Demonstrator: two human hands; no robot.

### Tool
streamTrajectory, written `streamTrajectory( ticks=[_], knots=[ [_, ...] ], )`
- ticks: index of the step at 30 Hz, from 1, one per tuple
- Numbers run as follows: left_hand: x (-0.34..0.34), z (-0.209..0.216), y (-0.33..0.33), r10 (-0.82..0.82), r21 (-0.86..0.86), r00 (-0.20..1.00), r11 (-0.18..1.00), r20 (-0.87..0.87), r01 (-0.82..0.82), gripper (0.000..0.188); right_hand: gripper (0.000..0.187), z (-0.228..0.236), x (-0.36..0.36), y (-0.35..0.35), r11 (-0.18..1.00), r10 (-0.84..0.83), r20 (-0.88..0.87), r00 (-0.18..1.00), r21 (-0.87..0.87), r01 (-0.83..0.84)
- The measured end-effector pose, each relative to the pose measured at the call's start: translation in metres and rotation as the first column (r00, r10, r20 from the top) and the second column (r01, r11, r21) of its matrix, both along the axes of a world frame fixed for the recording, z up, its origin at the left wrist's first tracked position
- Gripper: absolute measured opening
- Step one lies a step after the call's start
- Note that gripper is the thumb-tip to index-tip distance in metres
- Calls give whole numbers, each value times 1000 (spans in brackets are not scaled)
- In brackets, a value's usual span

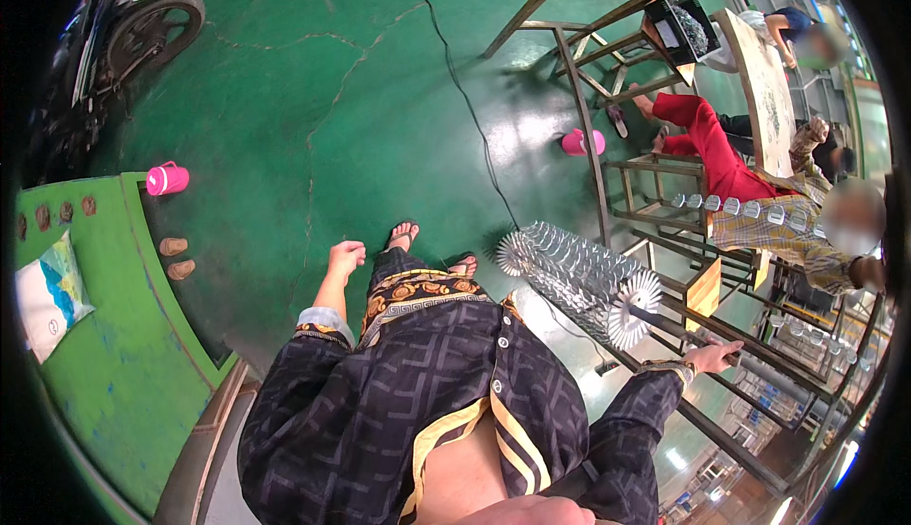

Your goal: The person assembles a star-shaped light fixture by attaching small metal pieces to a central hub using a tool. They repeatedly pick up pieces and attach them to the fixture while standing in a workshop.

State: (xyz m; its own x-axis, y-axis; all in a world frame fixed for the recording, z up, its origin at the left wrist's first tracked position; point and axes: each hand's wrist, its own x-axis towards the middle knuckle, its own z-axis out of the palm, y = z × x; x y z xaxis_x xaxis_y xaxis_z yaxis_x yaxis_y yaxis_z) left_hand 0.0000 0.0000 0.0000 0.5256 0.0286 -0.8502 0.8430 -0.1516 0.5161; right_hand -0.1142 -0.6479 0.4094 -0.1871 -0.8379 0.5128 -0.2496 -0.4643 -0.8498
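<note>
My left hand [345, 257] is raised over the green floor with its fingers curled in. Nothing shows in it. Out to the right, my right hand [712, 357] is beside a bar of the metal frame, its fingers around a small dark piece I cannot make out. Between my hands, nearer the right one, lies a long drum-shaped rack [581, 273] covered with rows of shiny metal loops. A white slotted wheel [634, 309] caps its near end, and a dark shaft sticks out there towards my right hand.
A brown metal frame [586, 117] runs along the right. Two people sit beyond it at a wooden table [759, 88]. A black cable [465, 98] crosses the floor. Pink jugs [169, 178] [581, 142], a green platform [123, 307], sandals [176, 257] and a motorbike [152, 36] stand around.
</note>
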Motion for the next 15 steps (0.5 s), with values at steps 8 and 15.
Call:
streamTrajectory(
  ticks=[8, 15],
  knots=[
    [3, 9, -3, 77, 48, 996, 996, -45, -75, 21, 34, -14, -16, -15, 1000, -14, 31, 999, -17, 14],
    [15, 0, -17, -8, 2, 1000, 1000, 1, 8, 22, 37, 1, -22, -5, 999, -30, -69, 997, 41, 33]
  ],
)
